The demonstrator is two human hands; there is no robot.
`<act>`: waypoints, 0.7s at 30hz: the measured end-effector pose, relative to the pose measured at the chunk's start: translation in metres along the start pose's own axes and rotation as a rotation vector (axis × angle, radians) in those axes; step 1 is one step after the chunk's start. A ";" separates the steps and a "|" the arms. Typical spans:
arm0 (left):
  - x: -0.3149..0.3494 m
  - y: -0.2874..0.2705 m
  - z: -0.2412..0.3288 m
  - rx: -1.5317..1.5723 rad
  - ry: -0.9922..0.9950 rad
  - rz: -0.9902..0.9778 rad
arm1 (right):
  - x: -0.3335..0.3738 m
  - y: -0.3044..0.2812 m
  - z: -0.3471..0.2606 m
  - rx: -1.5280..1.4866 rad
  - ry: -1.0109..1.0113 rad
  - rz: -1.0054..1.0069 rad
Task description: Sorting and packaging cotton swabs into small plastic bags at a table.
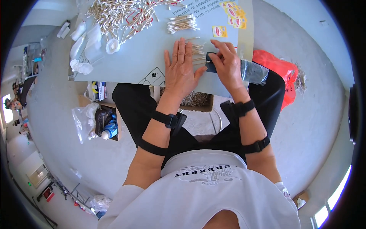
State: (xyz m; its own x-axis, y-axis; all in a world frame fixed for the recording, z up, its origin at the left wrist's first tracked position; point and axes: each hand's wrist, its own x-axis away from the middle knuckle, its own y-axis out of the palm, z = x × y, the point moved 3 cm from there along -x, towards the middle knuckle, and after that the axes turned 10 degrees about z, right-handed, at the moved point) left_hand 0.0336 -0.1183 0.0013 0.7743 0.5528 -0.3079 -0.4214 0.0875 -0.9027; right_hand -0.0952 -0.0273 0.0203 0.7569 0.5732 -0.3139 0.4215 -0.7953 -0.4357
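Observation:
My left hand (178,74) lies flat, fingers stretched, over part of a small group of cotton swabs (198,49) on the grey board (133,61). To its right, my right hand (228,65) is bent with thumb and forefinger apart; nothing shows between them. Its thumb is over a dark square piece (210,68), and swab tips reach that piece's left edge. Beyond the hands is a neat bundle of cotton swabs (182,24). One yellow-and-white label (219,31) lies above my right hand, with several more labels (235,15) farther off.
A large loose heap of cotton swabs (114,15) covers the far left, near a small round white container (113,46) and clear plastic bags (91,42). Clear film (254,72) overhangs the right edge beside a red bag (276,70). Below the board stands an open box (206,103).

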 end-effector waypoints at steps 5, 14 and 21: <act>0.002 0.004 0.002 0.023 -0.017 -0.003 | -0.017 0.019 0.016 0.127 -0.086 -0.109; 0.006 0.000 0.001 0.038 -0.004 0.004 | 0.000 0.019 0.013 0.059 -0.051 -0.179; -0.009 0.001 -0.003 0.063 0.058 0.052 | -0.017 0.024 0.011 0.237 -0.269 -0.089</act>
State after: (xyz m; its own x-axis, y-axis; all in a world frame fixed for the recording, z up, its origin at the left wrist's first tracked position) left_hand 0.0280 -0.1256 0.0020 0.7758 0.5091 -0.3727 -0.4895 0.1129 -0.8647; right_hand -0.1037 -0.0540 0.0066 0.5510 0.6947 -0.4624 0.3290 -0.6901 -0.6447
